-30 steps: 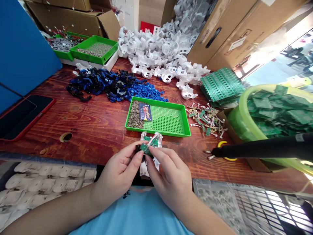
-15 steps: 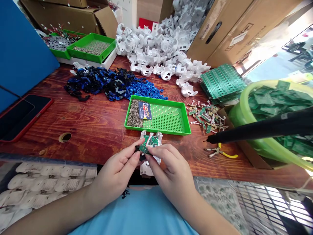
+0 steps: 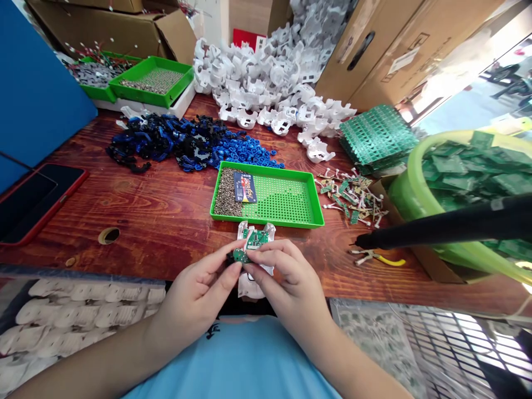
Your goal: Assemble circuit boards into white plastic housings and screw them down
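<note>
Both of my hands meet at the near table edge. My left hand (image 3: 199, 296) and my right hand (image 3: 286, 288) pinch a small green circuit board (image 3: 240, 255) with a black part between their fingertips. Just beyond the fingers lies a white plastic housing (image 3: 258, 237) with another green board set in it. A second white piece (image 3: 248, 287) shows below, between my hands.
A green tray (image 3: 282, 202) holds small screws and a card. Beyond it lie blue and black plastic parts (image 3: 183, 147) and a heap of white housings (image 3: 270, 83). Right: green board stacks (image 3: 376, 138), a green tub (image 3: 415, 205), a black tool (image 3: 449, 227), yellow-handled pliers (image 3: 380, 257). Left: a phone (image 3: 33, 199).
My hands have stayed together on the small board, with the fingers shifting slightly. The view drifted a little and the black tool at the right moved.
</note>
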{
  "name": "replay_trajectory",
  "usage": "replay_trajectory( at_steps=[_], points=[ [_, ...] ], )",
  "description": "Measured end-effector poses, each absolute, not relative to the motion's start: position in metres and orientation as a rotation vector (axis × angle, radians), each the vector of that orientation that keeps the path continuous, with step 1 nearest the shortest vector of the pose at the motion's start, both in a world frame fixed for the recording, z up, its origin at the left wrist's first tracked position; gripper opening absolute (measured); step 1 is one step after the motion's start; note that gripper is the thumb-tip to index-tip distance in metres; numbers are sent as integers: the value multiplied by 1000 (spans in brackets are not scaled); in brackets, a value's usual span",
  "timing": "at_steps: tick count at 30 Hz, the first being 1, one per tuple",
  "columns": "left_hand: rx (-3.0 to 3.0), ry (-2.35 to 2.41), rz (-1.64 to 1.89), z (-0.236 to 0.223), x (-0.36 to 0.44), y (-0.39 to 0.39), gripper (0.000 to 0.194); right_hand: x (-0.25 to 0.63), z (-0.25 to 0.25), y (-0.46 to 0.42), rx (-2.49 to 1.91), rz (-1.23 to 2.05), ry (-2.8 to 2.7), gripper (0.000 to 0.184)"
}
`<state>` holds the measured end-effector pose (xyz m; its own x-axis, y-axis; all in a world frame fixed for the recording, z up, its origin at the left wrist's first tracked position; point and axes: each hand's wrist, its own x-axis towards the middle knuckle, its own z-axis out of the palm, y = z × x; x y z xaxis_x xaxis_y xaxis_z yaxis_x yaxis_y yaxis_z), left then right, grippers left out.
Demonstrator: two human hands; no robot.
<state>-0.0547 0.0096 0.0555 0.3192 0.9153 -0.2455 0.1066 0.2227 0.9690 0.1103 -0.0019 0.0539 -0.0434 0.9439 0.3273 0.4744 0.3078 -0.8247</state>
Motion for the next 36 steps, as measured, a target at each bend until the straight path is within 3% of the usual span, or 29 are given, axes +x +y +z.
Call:
replay_trajectory(
  at_steps=[7, 19, 36],
  points=[
    [889, 1034, 811, 54, -48, 11, 42, 103, 45, -6, -1338, 523, -1669, 18],
    [595, 880, 869, 59, -39, 19, 27, 98, 39, -13, -1311, 462, -1676, 42],
    [890, 956, 952, 69, -40, 8, 28, 95, 56, -16, -1187, 474, -1540, 42]
  ],
)
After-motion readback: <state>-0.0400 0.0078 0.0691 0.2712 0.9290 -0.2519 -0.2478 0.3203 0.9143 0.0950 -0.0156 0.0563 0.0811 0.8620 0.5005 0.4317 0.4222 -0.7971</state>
